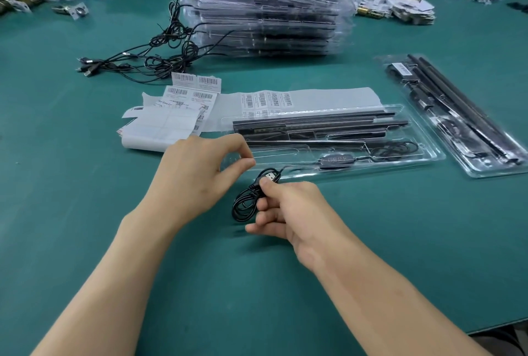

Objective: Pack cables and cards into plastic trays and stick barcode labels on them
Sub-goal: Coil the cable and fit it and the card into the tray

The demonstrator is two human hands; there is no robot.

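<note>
A clear plastic tray (423, 152) lies in front of me holding black strips and a small controller (337, 160). My right hand (294, 212) pinches a coiled black USB cable (245, 204) near its plug, just in front of the tray's near left edge. My left hand (197, 172) pinches the tray's left end between thumb and forefinger. Sheets of barcode labels (185, 98) lie behind my left hand, beside a strip of labels (268, 99) partly under the tray.
A tall stack of filled trays (265, 12) stands at the back, with tangled black cables (154, 52) trailing to its left. One closed tray (457, 115) lies at the right. Brass hardware and paper piles line the far edge of the green table (85, 198).
</note>
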